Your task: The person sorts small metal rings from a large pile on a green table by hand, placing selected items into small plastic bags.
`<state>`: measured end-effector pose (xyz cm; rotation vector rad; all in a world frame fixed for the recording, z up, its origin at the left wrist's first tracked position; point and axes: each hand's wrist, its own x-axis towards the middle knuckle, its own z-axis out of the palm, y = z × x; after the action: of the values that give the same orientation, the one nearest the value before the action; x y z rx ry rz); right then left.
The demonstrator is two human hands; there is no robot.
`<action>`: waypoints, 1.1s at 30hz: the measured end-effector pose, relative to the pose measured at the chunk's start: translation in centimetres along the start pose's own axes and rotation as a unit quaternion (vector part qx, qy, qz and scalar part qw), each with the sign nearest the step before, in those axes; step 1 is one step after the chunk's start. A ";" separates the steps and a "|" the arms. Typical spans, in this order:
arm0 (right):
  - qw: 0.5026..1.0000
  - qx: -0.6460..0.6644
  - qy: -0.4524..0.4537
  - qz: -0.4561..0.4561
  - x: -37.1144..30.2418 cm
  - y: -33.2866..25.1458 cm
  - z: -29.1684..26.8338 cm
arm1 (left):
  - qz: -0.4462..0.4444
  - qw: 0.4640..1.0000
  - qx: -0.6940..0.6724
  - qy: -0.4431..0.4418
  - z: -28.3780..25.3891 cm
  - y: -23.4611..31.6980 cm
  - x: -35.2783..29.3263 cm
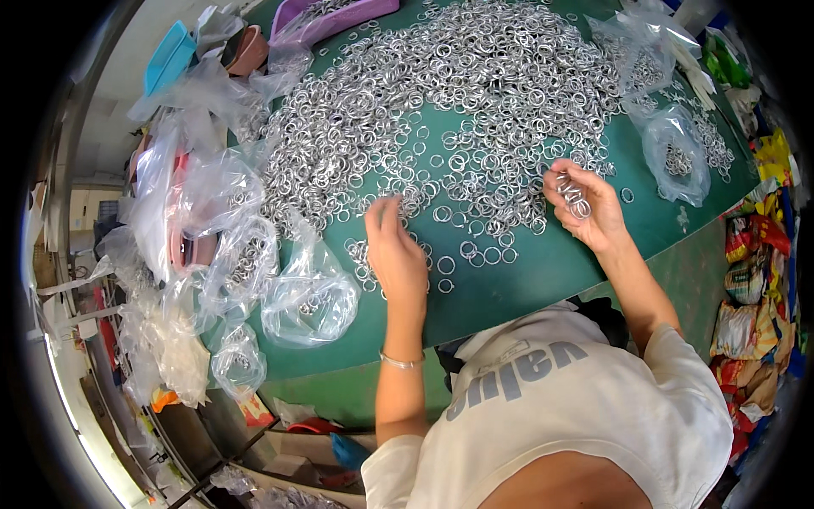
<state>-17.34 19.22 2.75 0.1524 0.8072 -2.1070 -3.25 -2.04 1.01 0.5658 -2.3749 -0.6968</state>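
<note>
The right hand, palm up with fingers curled, holds several shiny silver metal rings. The left hand reaches forward to the spread heap of rings; its grip cannot be told. Bare green tabletop lies between the forearms, toward the near edge.
</note>
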 end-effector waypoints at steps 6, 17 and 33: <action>0.989 -0.119 -0.086 0.024 0.6 1.4 -0.7 | 0.000 0.989 0.078 -0.126 1.9 -0.3 0.2; 0.973 -0.200 -0.096 0.056 0.5 2.9 0.6 | -0.218 0.901 -0.321 -0.193 -2.0 2.3 -4.7; 0.927 -0.337 -0.156 -0.048 0.7 6.9 2.1 | -0.282 0.791 -0.524 -0.143 -4.4 5.0 -6.8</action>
<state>-12.22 14.53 0.70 -0.5847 1.2996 -1.7581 3.40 3.96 4.18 0.6547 -1.5897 -2.2742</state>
